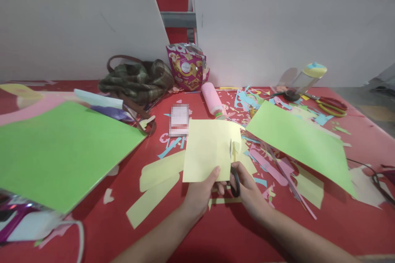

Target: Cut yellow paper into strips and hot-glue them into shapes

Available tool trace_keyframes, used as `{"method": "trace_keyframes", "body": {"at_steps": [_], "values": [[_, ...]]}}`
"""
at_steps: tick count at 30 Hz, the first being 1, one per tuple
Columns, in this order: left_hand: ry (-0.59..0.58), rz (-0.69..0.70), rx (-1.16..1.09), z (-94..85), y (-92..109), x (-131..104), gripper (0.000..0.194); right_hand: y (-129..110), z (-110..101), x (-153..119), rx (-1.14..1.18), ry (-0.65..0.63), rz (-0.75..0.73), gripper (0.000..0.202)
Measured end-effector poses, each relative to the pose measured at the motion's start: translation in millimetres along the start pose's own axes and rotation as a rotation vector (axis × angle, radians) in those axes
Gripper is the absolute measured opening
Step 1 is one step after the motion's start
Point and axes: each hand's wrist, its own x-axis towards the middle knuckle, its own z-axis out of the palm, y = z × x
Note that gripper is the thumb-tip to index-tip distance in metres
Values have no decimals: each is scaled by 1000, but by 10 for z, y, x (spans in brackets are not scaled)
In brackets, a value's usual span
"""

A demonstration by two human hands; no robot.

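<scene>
My left hand (205,193) grips the lower edge of a pale yellow sheet of paper (206,148), thumb on top and fingers beneath. In my right hand (247,187) is a pair of scissors (235,181) with dark handles. One blade shows upright against the sheet near its right side, where a strip of the paper curls away to the right. The other blade is hidden behind the paper. Pale yellow strips (160,170) lie on the red table just left of the sheet.
Large green sheets (68,148) lie left, and another green sheet (299,144) right. Behind are a pink bottle (211,98), a purple snack bag (187,68) and a plaid bag (137,80). Red-and-yellow-handled scissors (331,106) and a clear bottle (308,78) stand back right among paper scraps.
</scene>
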Motion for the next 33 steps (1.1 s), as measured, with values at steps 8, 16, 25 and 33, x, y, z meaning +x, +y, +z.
{"method": "trace_keyframes", "body": {"at_steps": [8, 16, 25, 33], "values": [[-11, 0, -9, -2, -11, 1, 17, 91, -44, 16, 0, -2, -8, 17], [-11, -7, -10, -1, -22, 1, 15, 29, -30, 14, -30, 55, 5, 16], [6, -25, -27, 6, 2, -4, 18, 48, -36, 28, -84, 85, 1, 18], [4, -73, -7, -9, 61, -7, 25, -9, -84, -7, -150, 110, -7, 18]]}}
